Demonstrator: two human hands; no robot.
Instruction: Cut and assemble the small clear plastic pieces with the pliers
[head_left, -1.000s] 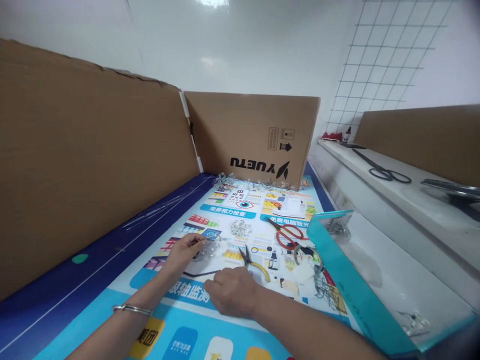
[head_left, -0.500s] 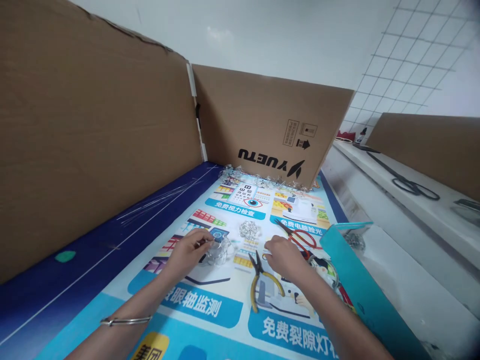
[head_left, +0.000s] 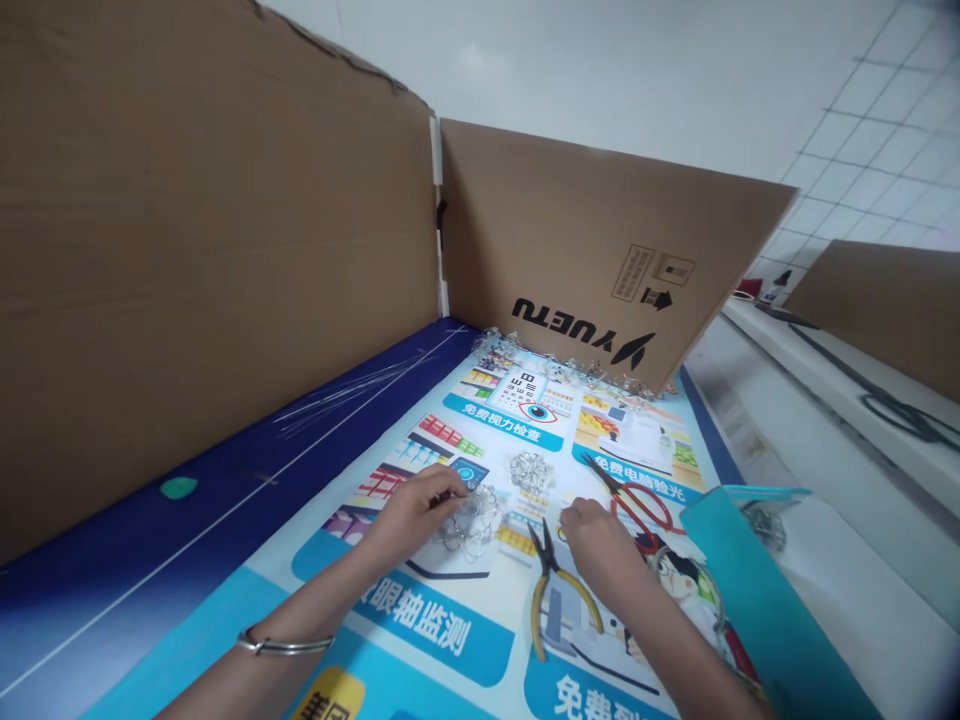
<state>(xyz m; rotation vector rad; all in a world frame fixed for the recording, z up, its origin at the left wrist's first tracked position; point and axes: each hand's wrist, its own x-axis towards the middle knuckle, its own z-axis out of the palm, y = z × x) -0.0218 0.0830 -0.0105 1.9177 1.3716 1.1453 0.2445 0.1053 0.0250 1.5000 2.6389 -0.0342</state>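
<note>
My left hand (head_left: 411,512) rests on a printed poster (head_left: 420,620) with its fingers pinched on a clear beaded wire ornament (head_left: 471,522). A metal bangle (head_left: 283,646) circles that wrist. My right hand (head_left: 592,536) lies a little to the right with its fingers curled down on the poster, and whatever is under them is hidden. Yellow-handled pliers (head_left: 553,592) lie between the two hands. A second small beaded ornament (head_left: 529,468) sits just beyond them.
Red-handled scissors (head_left: 631,498) lie right of my right hand. Cardboard walls (head_left: 225,240) stand at left and back (head_left: 600,260). A row of clear beads (head_left: 570,368) lines the back wall. A teal-edged sheet (head_left: 750,590) rises at right, with a white shelf (head_left: 840,400) behind it.
My right hand moved from the near edge of the poster up past the pliers to beside the scissors. The left hand kept hold of the ornament. The view shifted left.
</note>
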